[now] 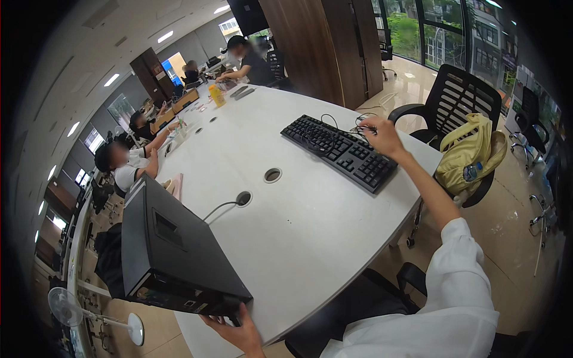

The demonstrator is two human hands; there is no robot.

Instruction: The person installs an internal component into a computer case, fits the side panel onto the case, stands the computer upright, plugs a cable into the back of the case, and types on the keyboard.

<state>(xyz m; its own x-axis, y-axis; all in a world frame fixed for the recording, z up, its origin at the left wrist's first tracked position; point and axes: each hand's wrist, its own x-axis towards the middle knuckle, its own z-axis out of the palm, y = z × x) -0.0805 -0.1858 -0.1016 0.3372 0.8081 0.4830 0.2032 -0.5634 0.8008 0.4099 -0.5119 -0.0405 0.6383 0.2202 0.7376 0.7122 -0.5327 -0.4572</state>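
Note:
My left hand [236, 329] grips the near lower corner of a black desktop computer case [173, 250] that lies tilted on the near left part of the white table [304, 227]. My right hand [383, 136] reaches across the table, its fingers closed on a thin black cable [361, 126] at the far end of a black keyboard [341, 151]. The cable loops over the keyboard's keys. My right arm wears a white sleeve.
Two round cable holes [272, 175] sit mid-table, and a grey cable runs into one. A black mesh chair [459, 113] holding a yellow bag [468, 154] stands at the right. Several people sit along the table's far left side and far end. A white fan [65, 307] stands lower left.

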